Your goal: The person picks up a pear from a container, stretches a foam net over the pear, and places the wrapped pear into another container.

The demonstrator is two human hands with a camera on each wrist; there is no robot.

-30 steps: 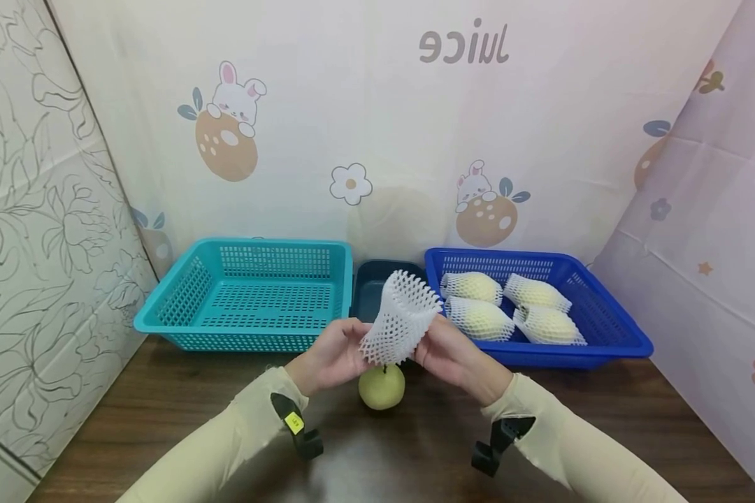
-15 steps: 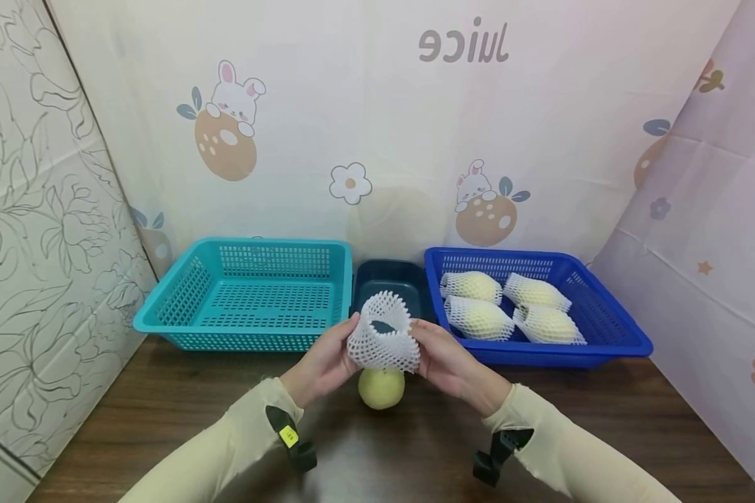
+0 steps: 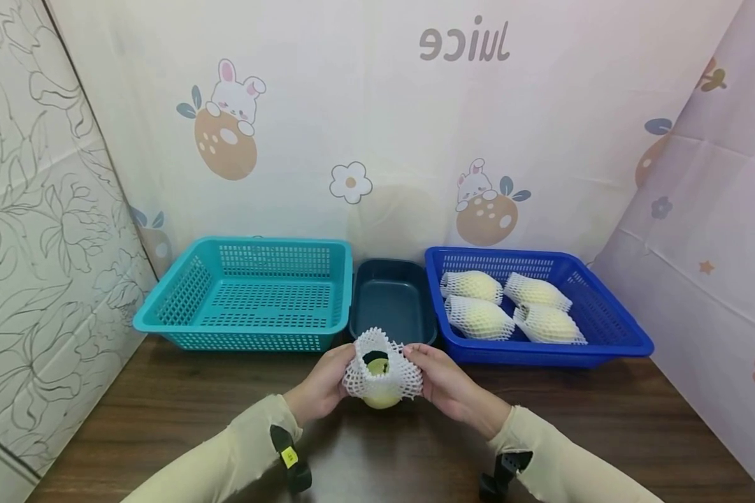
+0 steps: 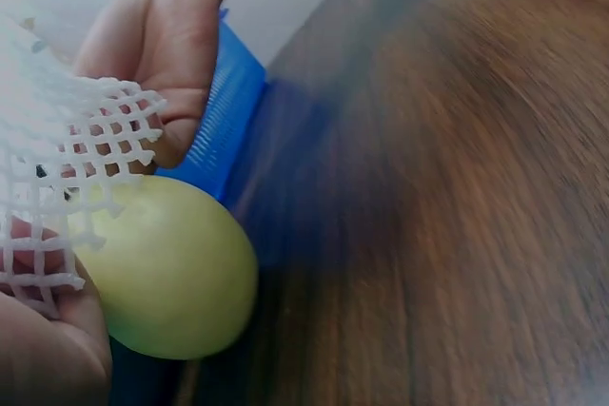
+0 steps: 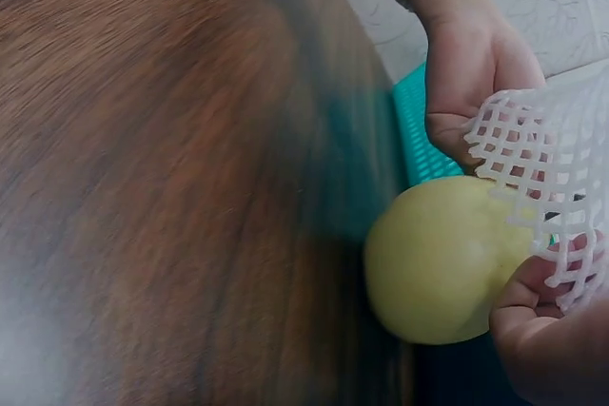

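A yellow-green pear [image 3: 382, 401] stands on the dark wooden table, its upper part inside a white foam fruit net [image 3: 377, 384]. My left hand [image 3: 323, 383] pinches the net's left side and my right hand [image 3: 443, 383] pinches its right side, stretching it wide. Through the net's open top the pear's stem end shows. Both wrist views have the bare lower part of the pear [image 4: 186, 273] sticking out below the net's toothed edge [image 5: 533, 154].
A teal basket [image 3: 245, 337] stands at the back left. Beside it is a dark blue tray [image 3: 393, 297]. The blue basket [image 3: 541, 355] at the right holds several net-covered pears [image 3: 480, 319].
Both hands have lowered the foam net from above the pear down over its top. The net has turned from slanted to level and is stretched wider. The pear stays in place.
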